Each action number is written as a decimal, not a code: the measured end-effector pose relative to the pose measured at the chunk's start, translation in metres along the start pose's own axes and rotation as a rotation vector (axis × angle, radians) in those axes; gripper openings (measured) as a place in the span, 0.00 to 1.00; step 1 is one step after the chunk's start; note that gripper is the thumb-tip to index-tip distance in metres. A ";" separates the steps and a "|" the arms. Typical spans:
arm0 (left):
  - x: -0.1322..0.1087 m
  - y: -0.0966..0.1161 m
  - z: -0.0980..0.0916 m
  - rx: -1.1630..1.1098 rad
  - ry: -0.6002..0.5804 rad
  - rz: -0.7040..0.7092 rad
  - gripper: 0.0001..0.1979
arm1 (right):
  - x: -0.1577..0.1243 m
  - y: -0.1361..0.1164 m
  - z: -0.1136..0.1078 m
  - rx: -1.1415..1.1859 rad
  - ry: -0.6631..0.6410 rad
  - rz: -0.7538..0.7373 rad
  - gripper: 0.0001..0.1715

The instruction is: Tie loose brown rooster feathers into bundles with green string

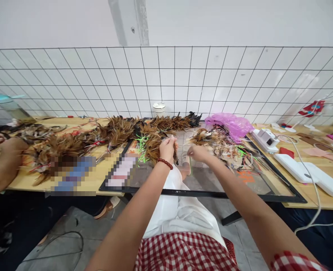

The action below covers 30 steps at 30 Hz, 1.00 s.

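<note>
The left hand (pixel 168 148) is pinching brown feathers (pixel 152 146) between pressed-together fingers. The soft, pointy feathers are bunching under it and making a fluffy heap to its left, with bright green threads (pixel 142 150) poking out. Near it, the right hand (pixel 199 153) is curling its fingers; I cannot tell if they are pinching anything. A flat, see-through top (pixel 202 178) is lying under both hands. Past the right hand, a thin, crinkly purple bag (pixel 230 126) is sitting. Left of the grip, blurry squares (pixel 73 175) are hiding something.
</note>
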<state>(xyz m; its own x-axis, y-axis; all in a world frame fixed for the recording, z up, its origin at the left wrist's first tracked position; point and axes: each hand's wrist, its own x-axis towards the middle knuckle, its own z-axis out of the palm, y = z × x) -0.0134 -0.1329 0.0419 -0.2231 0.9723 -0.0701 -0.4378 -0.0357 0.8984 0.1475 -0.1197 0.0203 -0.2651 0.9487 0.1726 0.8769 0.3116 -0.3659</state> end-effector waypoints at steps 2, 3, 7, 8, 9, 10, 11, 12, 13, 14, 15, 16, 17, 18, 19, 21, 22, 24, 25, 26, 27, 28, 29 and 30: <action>-0.001 0.000 0.002 0.018 -0.051 -0.002 0.10 | 0.005 0.018 -0.013 -0.084 -0.003 0.045 0.09; 0.000 -0.001 0.003 0.032 -0.079 -0.009 0.10 | 0.008 0.025 -0.021 -0.112 0.000 0.053 0.10; 0.009 -0.010 0.007 0.075 -0.118 -0.036 0.09 | 0.026 0.033 -0.034 -0.237 0.040 0.049 0.15; 0.012 -0.013 0.009 0.080 -0.107 -0.038 0.09 | 0.031 0.030 -0.031 -0.277 0.044 0.036 0.16; 0.016 -0.016 0.010 0.086 -0.096 -0.038 0.09 | 0.037 0.027 -0.025 -0.310 0.044 0.019 0.16; 0.020 -0.019 0.012 0.092 -0.087 -0.039 0.10 | 0.042 0.024 -0.019 -0.332 0.043 0.001 0.16; 0.023 -0.023 0.013 0.098 -0.082 -0.042 0.10 | 0.047 0.021 -0.011 -0.338 0.041 -0.013 0.17; 0.027 -0.026 0.014 0.105 -0.080 -0.049 0.10 | 0.051 0.019 -0.004 -0.331 0.043 -0.021 0.18; 0.031 -0.029 0.016 0.112 -0.078 -0.057 0.10 | 0.055 0.018 0.003 -0.323 0.049 -0.026 0.18; 0.035 -0.032 0.016 0.118 -0.078 -0.066 0.10 | 0.058 0.019 0.009 -0.310 0.057 -0.027 0.18; 0.038 -0.034 0.017 0.122 -0.075 -0.075 0.10 | 0.061 0.021 0.013 -0.291 0.067 -0.023 0.18; 0.042 -0.036 0.017 0.126 -0.071 -0.081 0.11 | 0.063 0.024 0.016 -0.269 0.078 -0.016 0.16; 0.046 -0.039 0.018 0.127 -0.069 -0.085 0.10 | 0.064 0.027 0.018 -0.239 0.097 -0.001 0.14; 0.049 -0.041 0.018 0.126 -0.070 -0.085 0.10 | 0.064 0.030 0.019 -0.192 0.125 0.026 0.14; 0.053 -0.043 0.018 0.121 -0.076 -0.083 0.10 | 0.064 0.034 0.019 -0.131 0.161 0.063 0.14; 0.059 -0.049 0.017 0.096 -0.097 -0.078 0.09 | 0.061 0.038 0.019 0.018 0.225 0.142 0.17; 0.062 -0.051 0.017 0.079 -0.107 -0.076 0.09 | 0.059 0.039 0.019 0.099 0.245 0.169 0.19; 0.065 -0.057 0.017 0.045 -0.116 -0.083 0.11 | 0.053 0.038 0.023 0.238 0.246 0.176 0.23; 0.066 -0.060 0.016 0.034 -0.121 -0.089 0.12 | 0.050 0.036 0.027 0.297 0.237 0.162 0.23; 0.066 -0.063 0.016 0.019 -0.127 -0.099 0.12 | 0.047 0.035 0.030 0.359 0.226 0.144 0.23; 0.065 -0.065 0.015 0.000 -0.135 -0.109 0.13 | 0.044 0.033 0.034 0.418 0.217 0.125 0.22; 0.064 -0.067 0.015 -0.024 -0.146 -0.116 0.13 | 0.042 0.032 0.038 0.471 0.208 0.109 0.21; 0.063 -0.069 0.014 -0.050 -0.154 -0.121 0.13 | 0.040 0.030 0.041 0.515 0.201 0.097 0.20; 0.061 -0.070 0.013 -0.075 -0.161 -0.123 0.13 | 0.039 0.030 0.044 0.550 0.196 0.092 0.19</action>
<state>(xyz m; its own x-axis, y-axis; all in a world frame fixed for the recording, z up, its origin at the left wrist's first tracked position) 0.0151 -0.0677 -0.0199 -0.0250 0.9945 -0.1019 -0.5179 0.0743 0.8522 0.1458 -0.0709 -0.0236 -0.0732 0.9617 0.2643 0.5420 0.2608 -0.7989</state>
